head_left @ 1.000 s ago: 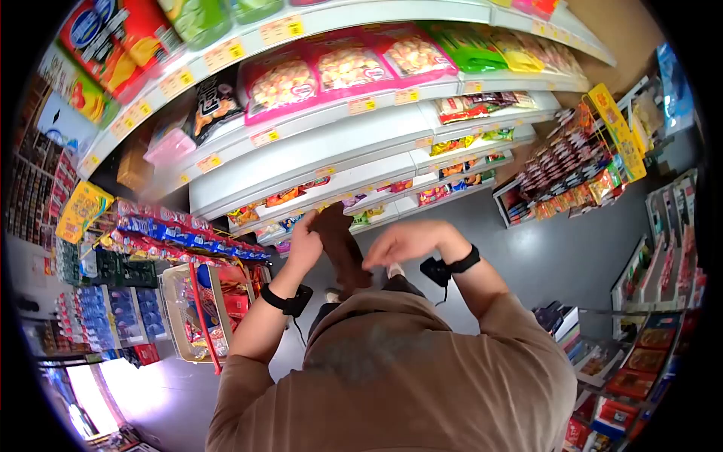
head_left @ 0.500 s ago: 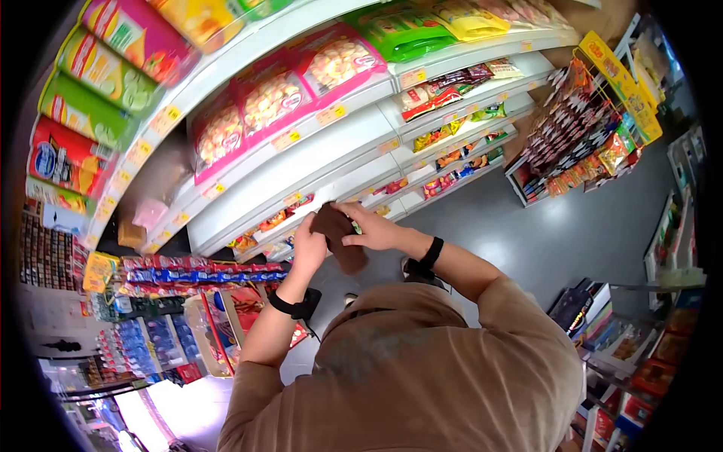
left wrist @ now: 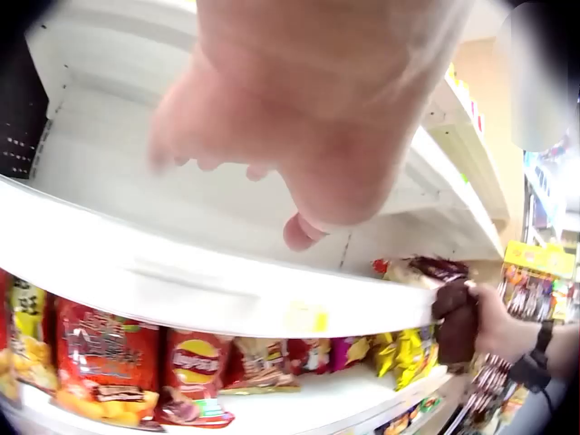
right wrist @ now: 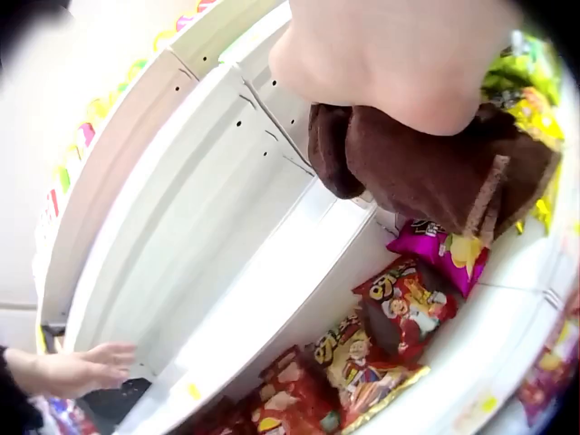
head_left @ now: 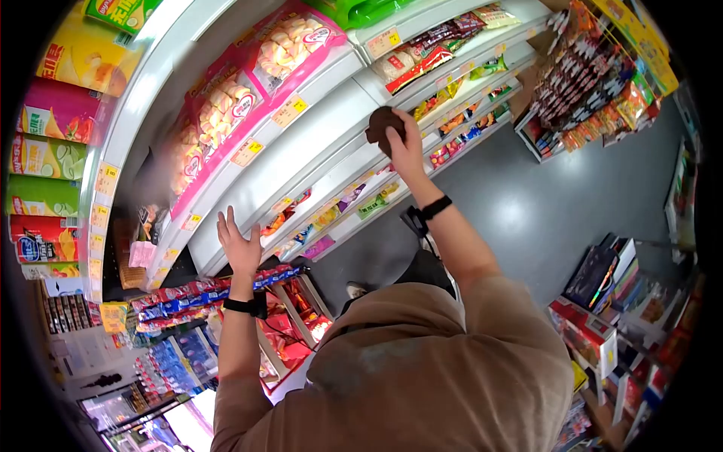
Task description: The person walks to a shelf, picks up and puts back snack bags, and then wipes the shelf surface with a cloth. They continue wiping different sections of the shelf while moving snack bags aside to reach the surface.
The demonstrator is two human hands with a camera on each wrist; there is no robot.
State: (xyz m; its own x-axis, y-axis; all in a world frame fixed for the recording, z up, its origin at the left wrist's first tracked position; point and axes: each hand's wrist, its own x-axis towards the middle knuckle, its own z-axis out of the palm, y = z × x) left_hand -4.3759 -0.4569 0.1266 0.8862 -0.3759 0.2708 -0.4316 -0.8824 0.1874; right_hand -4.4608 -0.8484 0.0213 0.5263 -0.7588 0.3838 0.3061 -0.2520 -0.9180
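A folded dark brown cloth (head_left: 386, 129) is gripped in my right hand (head_left: 407, 151), at the front edge of a white shelf in the head view. The right wrist view has the cloth (right wrist: 408, 168) bunched under the hand (right wrist: 390, 54), above bagged snacks. My left hand (head_left: 242, 245) holds nothing; its fingers are spread over the left end of the bare white shelf (head_left: 301, 143). In the left wrist view that hand (left wrist: 299, 109) hangs blurred before the shelf, while the cloth (left wrist: 456, 326) shows at the right.
Pink bags of marshmallows (head_left: 226, 113) fill the shelf above, and snack bags (head_left: 326, 217) lie on lower shelves. A hanging snack rack (head_left: 580, 90) stands at the right. Boxes (head_left: 599, 275) are stacked at lower right, with a red-trimmed bin (head_left: 290, 324) near the left arm.
Both hands were at the cloth. The left has let go and moved left with fingers spread; the right has carried the cloth up and right. The head view has turned and come closer to the shelves.
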